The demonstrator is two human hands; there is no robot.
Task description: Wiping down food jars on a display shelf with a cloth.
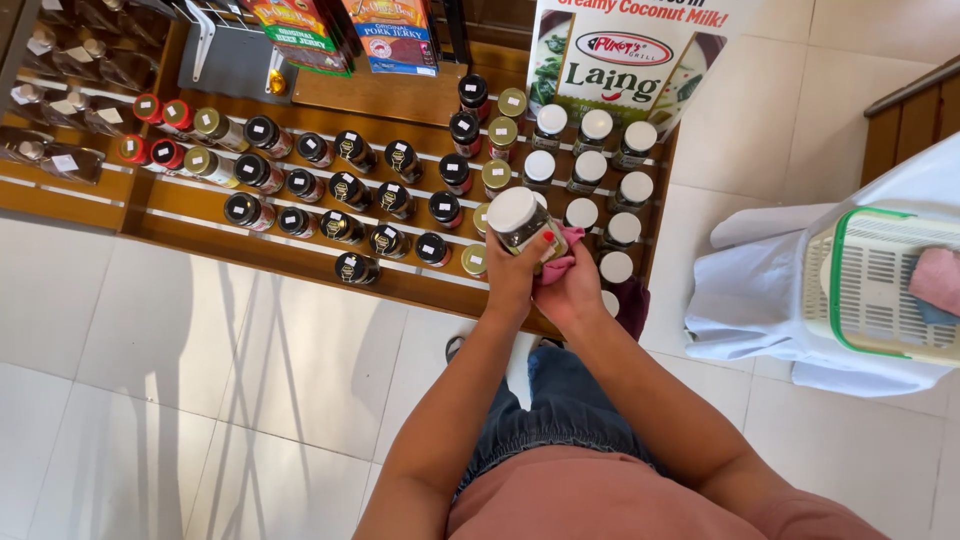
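The left hand (512,275) grips a white-lidded jar (522,222) just above the shelf (300,262) while the right hand (572,290) presses a pink cloth (562,262) on it, so hold tight and rub slowly.

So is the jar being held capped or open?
Capped. The jar in the left hand has its white lid seated on top; the right hand presses a pink cloth against its side.

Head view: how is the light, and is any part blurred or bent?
Head view: bright, even light; faint streaked shadows on the white floor tiles; shelf edges bow from the wide lens; the white-lidded jar in the left hand is sharp; the right hand holds a pink cloth.
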